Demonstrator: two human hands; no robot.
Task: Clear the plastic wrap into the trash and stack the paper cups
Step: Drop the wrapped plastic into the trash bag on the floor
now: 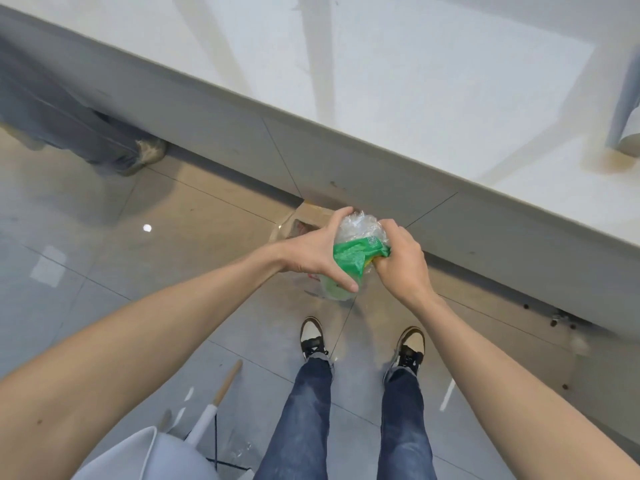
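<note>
While both hands squeeze, plastic wrap (pixel 360 237) fills their grip.

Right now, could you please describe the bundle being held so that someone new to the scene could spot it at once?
Start at the long white counter, then drop to the floor beside its grey base, above the two shoes. There the left hand and right hand squeeze a crumpled plastic wrap. It is the only clear, shiny wad, with a bright green printed patch.

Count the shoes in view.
3. Two black-and-white shoes on the wearer's own feet, left and right, below the hands. A third, grey shoe on another person at upper left; its pair is hidden.
</note>
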